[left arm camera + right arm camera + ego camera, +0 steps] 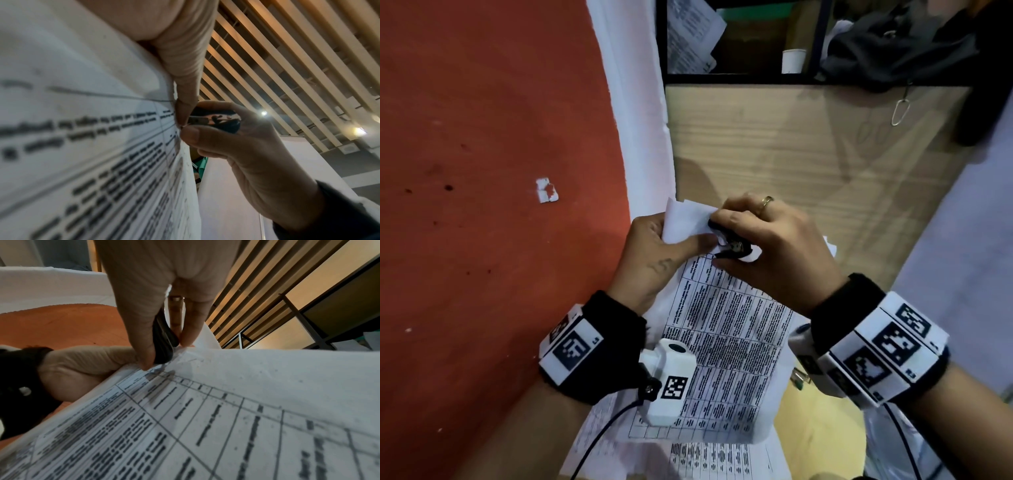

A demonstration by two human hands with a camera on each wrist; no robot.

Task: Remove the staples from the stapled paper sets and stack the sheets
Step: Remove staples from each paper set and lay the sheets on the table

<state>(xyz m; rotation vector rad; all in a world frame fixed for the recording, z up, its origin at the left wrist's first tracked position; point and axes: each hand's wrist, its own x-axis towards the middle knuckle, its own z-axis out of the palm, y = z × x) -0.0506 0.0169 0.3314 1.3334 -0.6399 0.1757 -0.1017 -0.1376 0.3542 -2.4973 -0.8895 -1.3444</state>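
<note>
Pinching staple remover [732, 245], right hand [774, 246]

printed paper set [722, 329], corner folded back

White sheets [726, 329] printed with black tables; black staple remover [732, 246]; red-orange floor [482, 137].

Head view aimed steeply down from above at printed table sheet [726, 329]. Left wrist view set very close beside sheet [82, 129], tilted up past its edge toward slatted ceiling [287, 56]. Right wrist view set close below sheet's corner [246, 402], faced upward. Sheet shared by all three; ceiling [236, 296] by both wrist views.
</note>
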